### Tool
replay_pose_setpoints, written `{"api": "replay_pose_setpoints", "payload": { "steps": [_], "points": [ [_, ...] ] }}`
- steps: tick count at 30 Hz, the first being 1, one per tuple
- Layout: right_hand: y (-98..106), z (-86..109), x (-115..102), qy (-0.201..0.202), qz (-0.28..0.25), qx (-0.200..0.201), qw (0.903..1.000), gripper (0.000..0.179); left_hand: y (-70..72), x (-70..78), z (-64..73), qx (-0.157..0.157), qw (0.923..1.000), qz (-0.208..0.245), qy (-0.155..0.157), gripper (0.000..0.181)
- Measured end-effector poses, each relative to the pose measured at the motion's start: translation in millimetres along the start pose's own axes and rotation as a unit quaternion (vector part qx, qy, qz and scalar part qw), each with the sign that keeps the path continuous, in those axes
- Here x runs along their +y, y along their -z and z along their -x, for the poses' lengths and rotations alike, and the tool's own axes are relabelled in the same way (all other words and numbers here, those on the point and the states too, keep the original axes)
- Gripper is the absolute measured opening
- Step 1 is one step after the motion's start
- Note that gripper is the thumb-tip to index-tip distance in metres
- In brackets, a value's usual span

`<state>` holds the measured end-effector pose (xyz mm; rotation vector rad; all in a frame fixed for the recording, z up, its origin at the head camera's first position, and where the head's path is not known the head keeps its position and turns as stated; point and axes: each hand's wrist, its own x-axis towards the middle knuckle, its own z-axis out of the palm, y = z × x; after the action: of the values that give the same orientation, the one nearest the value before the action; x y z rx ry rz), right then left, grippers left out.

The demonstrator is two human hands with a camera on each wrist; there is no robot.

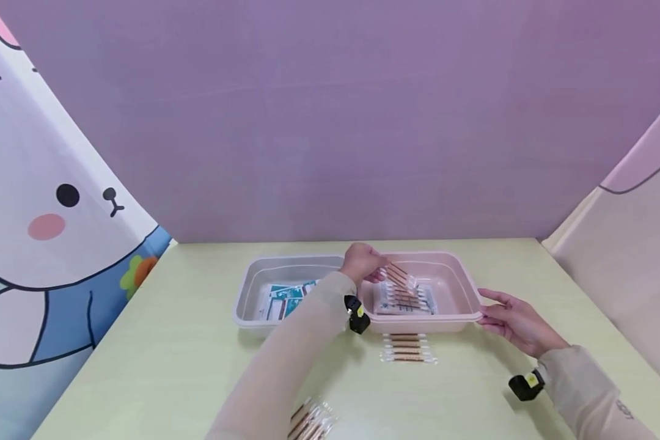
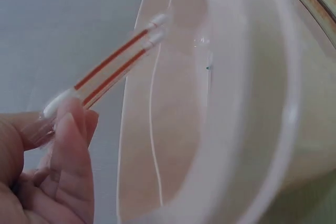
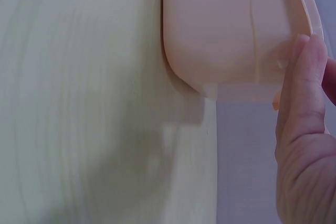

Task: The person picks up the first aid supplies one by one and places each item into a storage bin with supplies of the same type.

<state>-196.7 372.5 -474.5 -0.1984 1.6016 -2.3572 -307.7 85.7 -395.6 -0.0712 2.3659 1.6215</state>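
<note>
My left hand (image 1: 361, 261) is over the left side of the pink plastic basin (image 1: 462, 287). It pinches one end of a clear packet of cotton swabs (image 2: 113, 69) with brown sticks and white tips. Beneath that packet, more packaged cotton swabs (image 1: 418, 302) lie on the basin's floor. At the basin's right front corner, my right hand (image 1: 519, 324) holds the rim between thumb and fingers, as the right wrist view (image 3: 307, 87) shows from close by.
To the left stands a grey basin (image 1: 247, 293) with teal and white packets (image 1: 286, 300), partly behind my left forearm. One swab packet (image 1: 407, 348) lies before the pink basin; more swabs (image 1: 310, 420) lie near the table's front edge. A purple backdrop (image 1: 330, 122) rises behind the table.
</note>
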Motion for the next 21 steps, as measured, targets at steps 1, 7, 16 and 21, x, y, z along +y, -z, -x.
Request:
{"api": "replay_pose_setpoints", "payload": {
  "steps": [1,7,16,21],
  "points": [
    [-0.2,-0.1,0.3,0.000,0.001,0.002,1.0000,0.036,-0.9,-0.3,-0.9,0.000,1.0000,0.004,0.001,0.010],
    [-1.6,0.3,1.6,-0.002,0.007,0.012,0.9999,0.035,-8.1,-4.3,-4.8,0.003,0.9994,0.034,-0.001,0.013],
    [-3.5,-0.6,1.8,0.000,0.005,0.005,1.0000,0.035,-13.7,-9.0,-12.7,0.019,0.9992,0.029,0.017,0.019],
    [-2.8,-0.3,0.6,0.003,0.005,0.005,1.0000,0.036,-17.2,-10.5,-17.6,0.024,0.9989,0.022,0.034,0.023]
  ]
}}
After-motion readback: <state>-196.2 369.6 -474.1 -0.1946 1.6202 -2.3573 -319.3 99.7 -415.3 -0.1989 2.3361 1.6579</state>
